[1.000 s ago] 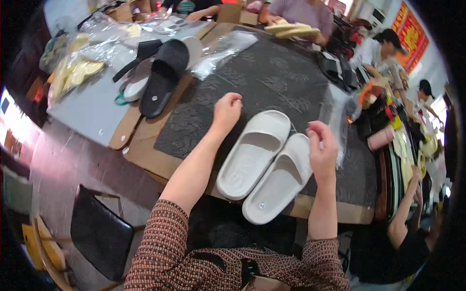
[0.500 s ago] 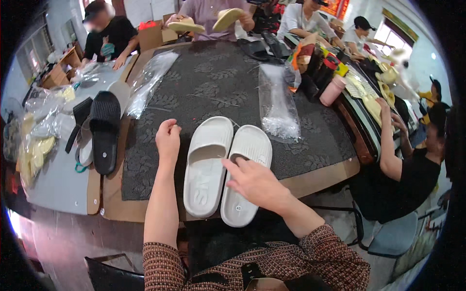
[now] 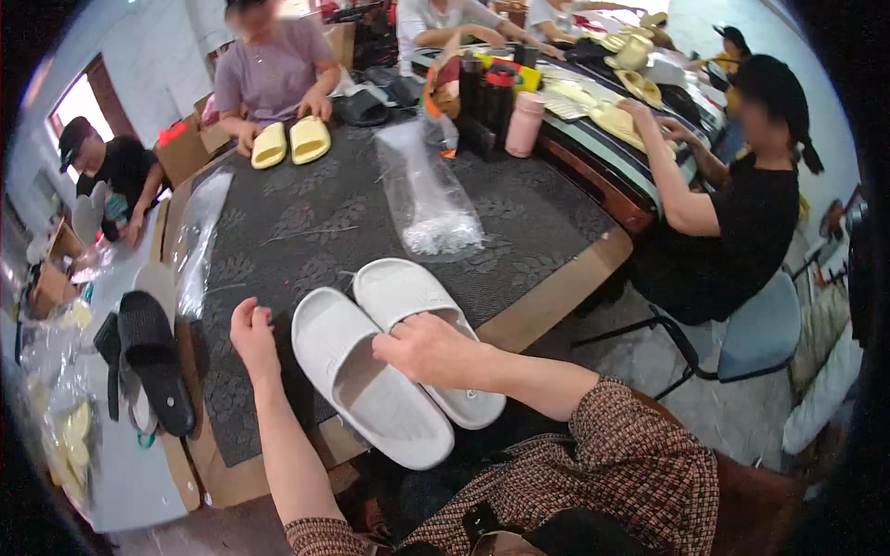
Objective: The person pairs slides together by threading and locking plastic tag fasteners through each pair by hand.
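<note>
Two pale grey slide slippers lie side by side at the near edge of the dark mat, toes pointing away to the left: the left slipper point(image 3: 394, 408) and the right slipper point(image 3: 394, 283). My right hand point(image 3: 431, 352) is closed, its fingers in the right slipper's foot opening by the strap. The fingertips are hidden there. My left hand point(image 3: 253, 334) hovers over the mat left of the slippers. Its fingers are loosely bent and slightly apart, and nothing shows in them.
Clear plastic bags point(image 3: 431, 199) lie on the patterned mat point(image 3: 297, 222). Black slippers point(image 3: 153, 361) rest on the grey table at left. Across from me a person touches yellow slippers point(image 3: 311, 139). Bottles point(image 3: 525, 125) stand far right. Another person sits at right by a chair point(image 3: 756, 324).
The view has swung to the right. The grey slippers are turned more to the left on the mat. My right fingers have closed in. The person opposite has lowered the yellow slippers onto the mat.
</note>
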`<act>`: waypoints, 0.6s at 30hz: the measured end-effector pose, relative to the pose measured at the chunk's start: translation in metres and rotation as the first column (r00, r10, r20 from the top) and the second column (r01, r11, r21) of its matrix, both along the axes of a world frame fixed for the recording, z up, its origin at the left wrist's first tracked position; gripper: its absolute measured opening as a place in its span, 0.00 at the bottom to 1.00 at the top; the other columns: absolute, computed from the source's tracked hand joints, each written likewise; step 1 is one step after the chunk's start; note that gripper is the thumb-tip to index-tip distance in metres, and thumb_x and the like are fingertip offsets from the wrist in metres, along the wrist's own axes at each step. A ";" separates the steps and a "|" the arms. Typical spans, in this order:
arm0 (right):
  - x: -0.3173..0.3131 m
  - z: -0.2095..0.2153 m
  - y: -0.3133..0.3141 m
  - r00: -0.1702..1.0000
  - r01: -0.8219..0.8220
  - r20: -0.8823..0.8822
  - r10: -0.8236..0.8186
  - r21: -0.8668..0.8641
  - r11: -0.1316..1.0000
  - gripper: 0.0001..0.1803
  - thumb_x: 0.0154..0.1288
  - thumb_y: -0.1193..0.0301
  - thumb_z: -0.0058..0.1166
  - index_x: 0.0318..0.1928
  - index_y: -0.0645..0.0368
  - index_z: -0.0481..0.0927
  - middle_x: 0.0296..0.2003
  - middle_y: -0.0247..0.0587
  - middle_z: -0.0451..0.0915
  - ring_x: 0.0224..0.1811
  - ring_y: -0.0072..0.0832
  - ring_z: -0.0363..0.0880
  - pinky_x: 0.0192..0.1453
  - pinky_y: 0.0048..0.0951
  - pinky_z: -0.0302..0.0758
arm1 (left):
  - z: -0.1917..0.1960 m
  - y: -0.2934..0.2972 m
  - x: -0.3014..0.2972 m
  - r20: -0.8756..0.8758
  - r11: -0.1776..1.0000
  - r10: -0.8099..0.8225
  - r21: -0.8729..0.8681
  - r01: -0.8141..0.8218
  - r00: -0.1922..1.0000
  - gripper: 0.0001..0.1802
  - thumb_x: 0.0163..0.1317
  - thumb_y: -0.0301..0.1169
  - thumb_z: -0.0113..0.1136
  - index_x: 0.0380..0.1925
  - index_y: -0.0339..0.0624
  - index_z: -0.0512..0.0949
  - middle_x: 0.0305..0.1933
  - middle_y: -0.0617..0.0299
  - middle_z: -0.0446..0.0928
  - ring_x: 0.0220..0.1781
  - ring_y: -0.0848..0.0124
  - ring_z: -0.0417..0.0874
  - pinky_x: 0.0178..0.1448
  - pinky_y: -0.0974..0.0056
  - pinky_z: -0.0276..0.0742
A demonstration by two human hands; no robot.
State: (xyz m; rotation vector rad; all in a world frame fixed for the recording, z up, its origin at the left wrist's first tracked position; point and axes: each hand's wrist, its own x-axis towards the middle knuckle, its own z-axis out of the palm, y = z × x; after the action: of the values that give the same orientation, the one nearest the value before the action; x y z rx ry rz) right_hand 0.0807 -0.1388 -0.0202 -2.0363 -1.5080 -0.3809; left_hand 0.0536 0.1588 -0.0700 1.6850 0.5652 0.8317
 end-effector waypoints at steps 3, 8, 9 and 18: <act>-0.002 0.013 -0.023 0.998 0.005 0.063 -0.010 0.071 0.997 0.05 0.56 0.71 0.56 0.30 0.58 0.75 0.23 0.41 0.76 0.27 0.37 0.76 0.35 0.36 0.73 | -0.004 0.002 0.001 -0.001 1.000 -0.030 0.000 0.030 1.000 0.12 0.61 0.24 0.50 0.45 0.35 0.74 0.34 0.64 0.76 0.32 0.78 0.75 0.33 0.74 0.71; 0.017 0.045 -0.068 0.976 0.077 0.201 -0.089 0.063 0.995 0.03 0.55 0.71 0.54 0.29 0.56 0.75 0.22 0.40 0.75 0.26 0.36 0.78 0.32 0.34 0.74 | 0.003 -0.001 0.001 -0.032 0.999 -0.034 0.030 0.035 0.999 0.13 0.61 0.25 0.50 0.46 0.34 0.73 0.31 0.64 0.76 0.29 0.79 0.74 0.31 0.76 0.70; 0.029 0.047 -0.078 0.968 0.089 0.228 -0.102 0.069 0.994 0.04 0.54 0.72 0.55 0.29 0.56 0.75 0.21 0.39 0.74 0.26 0.34 0.77 0.32 0.33 0.73 | 0.002 -0.002 0.002 -0.018 0.999 -0.035 0.008 0.035 0.999 0.13 0.61 0.25 0.49 0.46 0.34 0.73 0.31 0.64 0.76 0.29 0.79 0.74 0.31 0.76 0.70; 0.149 0.054 -0.174 0.846 0.489 0.255 -0.468 -0.023 0.872 0.05 0.59 0.70 0.52 0.32 0.57 0.77 0.26 0.45 0.78 0.32 0.42 0.78 0.38 0.40 0.73 | -0.005 0.004 0.003 0.014 0.999 -0.041 -0.026 0.041 0.999 0.14 0.62 0.24 0.48 0.47 0.34 0.72 0.32 0.64 0.76 0.30 0.80 0.74 0.31 0.76 0.69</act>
State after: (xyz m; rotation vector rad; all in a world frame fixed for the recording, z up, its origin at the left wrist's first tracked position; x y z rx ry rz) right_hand 0.2295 -0.3131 0.0336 -2.5083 -1.1355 -0.7990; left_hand 0.0566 0.1627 -0.0748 1.6604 0.5284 0.8029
